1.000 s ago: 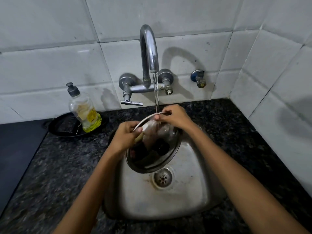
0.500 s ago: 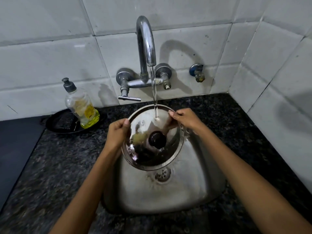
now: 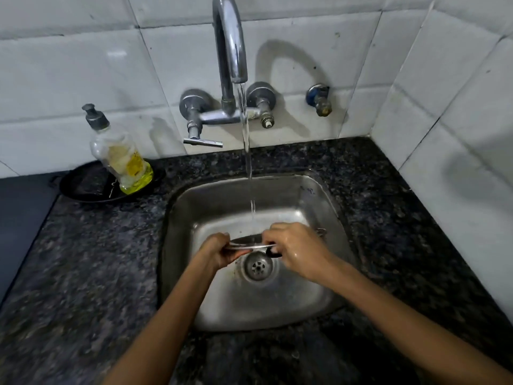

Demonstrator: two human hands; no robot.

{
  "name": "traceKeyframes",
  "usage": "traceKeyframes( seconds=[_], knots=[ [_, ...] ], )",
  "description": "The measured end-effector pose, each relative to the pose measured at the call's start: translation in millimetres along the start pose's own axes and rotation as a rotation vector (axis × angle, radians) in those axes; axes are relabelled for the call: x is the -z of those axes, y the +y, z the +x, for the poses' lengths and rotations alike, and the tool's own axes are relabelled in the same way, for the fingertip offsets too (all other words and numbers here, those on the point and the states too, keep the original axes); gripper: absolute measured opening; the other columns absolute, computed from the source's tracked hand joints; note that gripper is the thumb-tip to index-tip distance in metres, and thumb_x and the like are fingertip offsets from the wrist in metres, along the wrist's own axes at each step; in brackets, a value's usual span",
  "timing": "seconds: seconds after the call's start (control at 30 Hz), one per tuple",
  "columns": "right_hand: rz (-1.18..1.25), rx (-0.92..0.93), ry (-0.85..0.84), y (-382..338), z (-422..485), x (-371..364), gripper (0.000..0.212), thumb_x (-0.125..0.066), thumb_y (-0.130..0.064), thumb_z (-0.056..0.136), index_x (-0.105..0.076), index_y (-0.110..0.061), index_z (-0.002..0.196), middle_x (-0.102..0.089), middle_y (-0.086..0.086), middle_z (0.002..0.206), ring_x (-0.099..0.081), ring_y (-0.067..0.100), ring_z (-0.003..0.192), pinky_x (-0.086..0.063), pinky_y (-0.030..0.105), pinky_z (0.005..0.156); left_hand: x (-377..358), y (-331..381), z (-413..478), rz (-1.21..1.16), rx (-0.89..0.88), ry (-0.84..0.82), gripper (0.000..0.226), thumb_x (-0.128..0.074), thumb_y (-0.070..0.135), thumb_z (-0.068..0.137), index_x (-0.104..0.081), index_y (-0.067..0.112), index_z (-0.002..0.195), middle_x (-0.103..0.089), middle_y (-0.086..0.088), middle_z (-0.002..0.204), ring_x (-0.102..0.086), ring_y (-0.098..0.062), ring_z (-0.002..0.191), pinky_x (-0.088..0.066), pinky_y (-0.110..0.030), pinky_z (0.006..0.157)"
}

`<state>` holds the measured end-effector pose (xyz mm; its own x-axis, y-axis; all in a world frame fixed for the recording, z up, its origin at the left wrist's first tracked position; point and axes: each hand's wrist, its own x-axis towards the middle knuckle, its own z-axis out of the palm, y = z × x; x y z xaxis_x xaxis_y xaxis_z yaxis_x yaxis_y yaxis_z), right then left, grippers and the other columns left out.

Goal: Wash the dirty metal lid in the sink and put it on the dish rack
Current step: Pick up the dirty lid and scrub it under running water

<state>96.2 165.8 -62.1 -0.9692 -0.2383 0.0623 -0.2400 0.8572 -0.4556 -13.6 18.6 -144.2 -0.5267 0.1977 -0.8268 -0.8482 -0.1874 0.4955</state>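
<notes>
Landmark: drain (image 3: 258, 266) in the floor of the sink (image 3: 319, 287).

Far left of the drain, up on the counter: soap bottle (image 3: 122, 159) standing in a black dish (image 3: 83, 187), not in use.

Left hand (image 3: 219, 252), just left of the drain and above it: fingers curled, thumb on top, pinching the left rim of the metal lid (image 3: 249, 245).

Lid: held in the air straight above the drain's back edge, between both hands, not touching the sink floor. Seen nearly edge-on, so it reads as a thin bright line. Its wide axis runs left-right, hand to hand; its faces point roughly up and down, far edge tipped slightly up. A dark knob (image 3: 273, 255) shows on the underside near the right hand, so the top face likely points down.

Tap stream (image 3: 248, 151) falls behind the drain and lands at or just past the lid's far edge; exact contact unclear.

Right hand (image 3: 298, 250), just right of the drain: fingers pressed together, curled over the right rim, wet.

Handling, my judgement: thin, stiff sheet metal, light, not fragile but clatters if dropped. Wet, maybe soapy, so slippery; a rim pinch is weak. Better hold: the knob, or two opposite rim points as here.

Dish rack not in view.
</notes>
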Motion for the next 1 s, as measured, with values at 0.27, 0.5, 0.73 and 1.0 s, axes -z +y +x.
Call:
traceKeyframes(
  seconds=[0.27, 0.5, 0.73, 1.0],
  knots=[
    [-0.056, 0.018, -0.323, 13, 38, -65, 0.056, -0.034, -0.047, 0.092, -0.031, -0.018, 0.139, -0.036, 0.014, 0.148, -0.035, 0.031, 0.135, -0.032, 0.051, 0.109, 7, -6, 5, -0.048, -0.359, 0.011, 0.034, -0.033, -0.008, 0.083, -0.052, 0.01, 0.061, -0.062, -0.006, 0.052, -0.059, -0.018, 0.047, -0.051, -0.023, 0.048],
    [-0.429, -0.169, -0.001, 84, 82, -65, 0.066, -0.019, -0.05, 0.09, -0.012, -0.013, 0.145, -0.008, 0.007, 0.158, -0.004, 0.023, 0.146, 0.0, 0.045, 0.117, 21, 5, 6, 0.055, -0.623, 0.011, 0.026, -0.041, -0.007, 0.084, -0.063, 0.007, 0.087, -0.061, -0.005, 0.073, -0.056, -0.015, 0.065, -0.049, -0.023, 0.06],
    [-0.379, -0.048, -0.001, 28, 44, -92, 0.053, -0.024, -0.037, 0.089, -0.038, -0.019, 0.137, -0.031, 0.005, 0.152, -0.024, 0.026, 0.142, 0.015, 0.051, 0.111, 19, -5, 11, -0.201, -0.555, 0.056, 0.033, -0.034, -0.015, 0.079, -0.056, 0.009, 0.074, -0.063, -0.002, 0.057, -0.056, -0.018, 0.061, -0.05, -0.027, 0.06],
    [-0.356, -0.271, 0.063, 75, 92, -65, 0.065, -0.018, -0.052, 0.09, -0.005, -0.021, 0.145, 0.0, 0.006, 0.158, 0.005, 0.023, 0.145, 0.003, 0.048, 0.119, 6, -8, -8, -0.1, -0.573, 0.028, 0.028, -0.039, -0.007, 0.084, -0.061, 0.01, 0.084, -0.06, -0.005, 0.076, -0.055, -0.019, 0.071, -0.046, -0.033, 0.07]
  ],
)
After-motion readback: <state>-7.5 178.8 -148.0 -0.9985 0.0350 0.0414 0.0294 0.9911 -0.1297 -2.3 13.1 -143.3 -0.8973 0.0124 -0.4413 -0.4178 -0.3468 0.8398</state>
